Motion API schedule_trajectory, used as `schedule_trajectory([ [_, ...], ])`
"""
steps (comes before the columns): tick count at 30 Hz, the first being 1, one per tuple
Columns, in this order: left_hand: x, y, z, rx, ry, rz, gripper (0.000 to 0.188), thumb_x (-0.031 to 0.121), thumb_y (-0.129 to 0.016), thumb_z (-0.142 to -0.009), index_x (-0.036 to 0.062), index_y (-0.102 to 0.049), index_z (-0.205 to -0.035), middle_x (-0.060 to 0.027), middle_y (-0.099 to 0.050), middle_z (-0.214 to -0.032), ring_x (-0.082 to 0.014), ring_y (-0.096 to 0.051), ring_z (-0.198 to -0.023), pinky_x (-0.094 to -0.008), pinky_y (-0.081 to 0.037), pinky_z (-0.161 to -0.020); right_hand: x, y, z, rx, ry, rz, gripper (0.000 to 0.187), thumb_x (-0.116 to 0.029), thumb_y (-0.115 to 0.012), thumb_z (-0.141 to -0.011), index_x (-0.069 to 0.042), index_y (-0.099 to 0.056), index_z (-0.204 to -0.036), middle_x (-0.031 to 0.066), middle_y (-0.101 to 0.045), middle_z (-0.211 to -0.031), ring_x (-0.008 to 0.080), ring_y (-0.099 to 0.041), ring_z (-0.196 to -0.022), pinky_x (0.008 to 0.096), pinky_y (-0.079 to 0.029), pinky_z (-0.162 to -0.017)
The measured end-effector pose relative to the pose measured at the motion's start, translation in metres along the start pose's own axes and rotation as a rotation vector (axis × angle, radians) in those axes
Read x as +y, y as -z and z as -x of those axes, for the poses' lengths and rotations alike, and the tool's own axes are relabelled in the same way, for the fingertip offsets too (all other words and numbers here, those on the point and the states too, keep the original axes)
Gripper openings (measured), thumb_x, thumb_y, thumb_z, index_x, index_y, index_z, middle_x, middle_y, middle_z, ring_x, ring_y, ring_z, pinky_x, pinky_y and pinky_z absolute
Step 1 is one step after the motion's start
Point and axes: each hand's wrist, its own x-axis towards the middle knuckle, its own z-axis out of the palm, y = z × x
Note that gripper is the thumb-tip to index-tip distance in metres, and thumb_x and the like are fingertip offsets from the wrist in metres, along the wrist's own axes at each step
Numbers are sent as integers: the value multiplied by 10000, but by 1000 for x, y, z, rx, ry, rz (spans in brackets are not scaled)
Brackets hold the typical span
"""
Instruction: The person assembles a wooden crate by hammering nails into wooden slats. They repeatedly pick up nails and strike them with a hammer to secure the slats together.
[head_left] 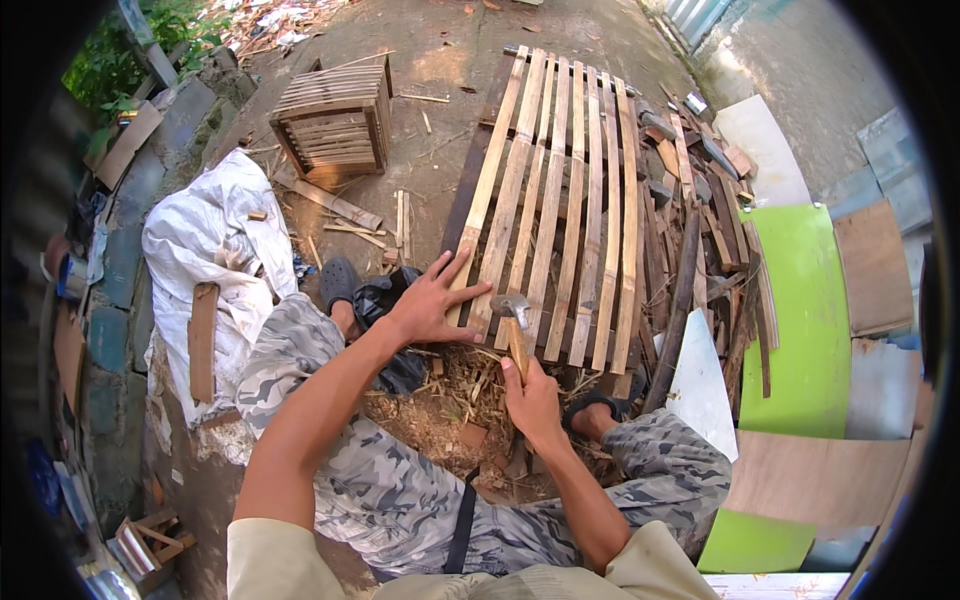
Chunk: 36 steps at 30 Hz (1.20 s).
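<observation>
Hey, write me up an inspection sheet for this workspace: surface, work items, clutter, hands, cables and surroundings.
Surface: grey ground, strewn with wood shavings around the feet.
Work items: a slatted wooden panel in front of the person; a hammer at its near end.
Clutter: scrap wood heaped right of the panel; a white sack to the left with wood pieces on it.
Hands: left hand spread on the panel's near left corner; right hand grips the hammer's handle. Whether its head touches a slat, I can't tell.
Cables: nothing seen.
Surroundings: a slatted box beyond the sack; a bright green sheet far right.
</observation>
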Motion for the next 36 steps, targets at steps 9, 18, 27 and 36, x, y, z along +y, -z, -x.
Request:
schedule_trajectory([
  [9, 8, -4, -2, -30, 27, 36, 901, 728, -766, -706, 340, -531, -1485, -237, -168, -1669, -502, -203, -1503, -581, -302, -1184, 20, -14, 2, -31, 21, 262, 301, -257, -621, -1013, 32, -595, -931, 180, -593, -582, 387, -624, -518, 408, -469, -502],
  [18, 8, -7, -1, 0, 21, -16, 875, 748, -734, -718, 369, -529, -1479, -220, -196, -1665, -505, -242, -1486, -565, -325, -1181, 4, -8, 11, 89, 124, -37, 355, -290, -600, -1023, 50, -572, -923, 261, -596, -606, 461, -644, -588, 498, -478, -520],
  [27, 2, -8, 2, 21, 6, -33, 885, 741, -739, -719, 352, -526, -1485, -225, -190, -1665, -503, -241, -1486, -560, -323, -1184, -26, 9, 10, 89, 63, -100, 452, -375, -574, -1035, 60, -603, -916, 233, -615, -601, 411, -662, -575, 482, -483, -523],
  [36, 7, -5, 4, -35, 49, -52, 925, 776, -727, -702, 353, -510, -1495, -226, -198, -1661, -497, -237, -1490, -557, -323, -1188, -17, 14, 2, 13, -4, -13, 442, -366, -579, -1035, 59, -603, -918, 251, -613, -615, 425, -658, -582, 487, -480, -533],
])
